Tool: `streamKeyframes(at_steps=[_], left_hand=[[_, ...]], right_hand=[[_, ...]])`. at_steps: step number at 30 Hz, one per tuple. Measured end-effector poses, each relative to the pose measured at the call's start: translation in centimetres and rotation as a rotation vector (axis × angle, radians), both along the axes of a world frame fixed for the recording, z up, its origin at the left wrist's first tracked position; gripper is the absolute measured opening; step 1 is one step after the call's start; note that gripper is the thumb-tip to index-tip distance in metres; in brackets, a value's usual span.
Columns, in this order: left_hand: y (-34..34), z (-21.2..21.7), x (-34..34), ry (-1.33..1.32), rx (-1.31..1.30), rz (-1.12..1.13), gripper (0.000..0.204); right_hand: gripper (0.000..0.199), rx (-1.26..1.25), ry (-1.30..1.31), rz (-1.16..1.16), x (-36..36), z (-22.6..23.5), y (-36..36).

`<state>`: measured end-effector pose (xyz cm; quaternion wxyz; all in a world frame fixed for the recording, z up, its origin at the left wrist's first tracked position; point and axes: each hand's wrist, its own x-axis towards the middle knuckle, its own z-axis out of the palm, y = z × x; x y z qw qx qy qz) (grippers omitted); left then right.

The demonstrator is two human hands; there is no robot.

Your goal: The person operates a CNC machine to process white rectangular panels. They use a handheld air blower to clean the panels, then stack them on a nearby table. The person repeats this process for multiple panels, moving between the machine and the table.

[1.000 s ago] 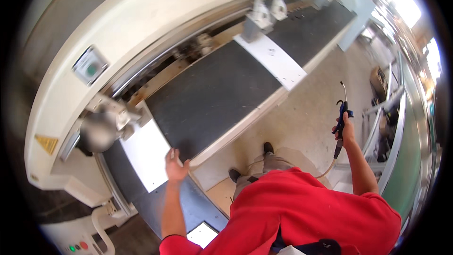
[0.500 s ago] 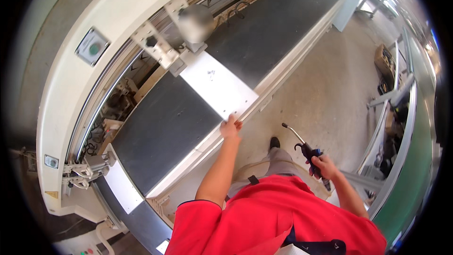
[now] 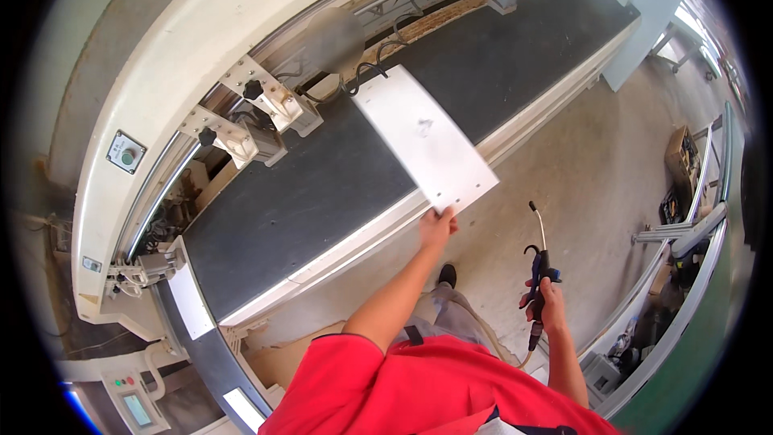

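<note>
My left hand [image 3: 437, 228] grips the near corner of a flat white panel [image 3: 423, 135] that lies across the dark conveyor belt [image 3: 322, 185] of a large cream-coloured machine [image 3: 185, 40], its near end jutting past the belt's front edge. Off to the right, over the concrete floor, my right hand [image 3: 549, 304] holds a blue air blow gun [image 3: 538, 262] with its thin metal nozzle pointing up. A hose hangs below that hand.
A second white panel [image 3: 190, 302] lies at the belt's left end. A green button [image 3: 126, 155] sits on the machine housing and a small control screen [image 3: 135, 407] glows at lower left. Metal racks and clutter [image 3: 684, 209] line the right side.
The view has swung right along the machine. My left hand followed the white panel, which has travelled along the belt, and now grips its near corner. The blow gun dropped from raised to chest height.
</note>
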<state>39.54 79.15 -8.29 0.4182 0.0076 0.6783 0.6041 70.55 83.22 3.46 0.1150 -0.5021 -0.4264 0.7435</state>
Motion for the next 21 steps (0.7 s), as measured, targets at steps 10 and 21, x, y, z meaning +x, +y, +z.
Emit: streamKeyframes(at_steps=[10, 21], left_hand=[[-13.3, 1.3, 0.4, 0.664, -0.285, -0.333, 0.061], [-78.0, 8.4, 15.5, 0.302, -1.494, 1.295, 0.073]], right_hand=[[0.063, 0.119, 0.044, 0.282, -6.8, 0.9, 0.8], [0.061, 0.296, 0.064, 1.481, -19.4, 5.5, -16.6]])
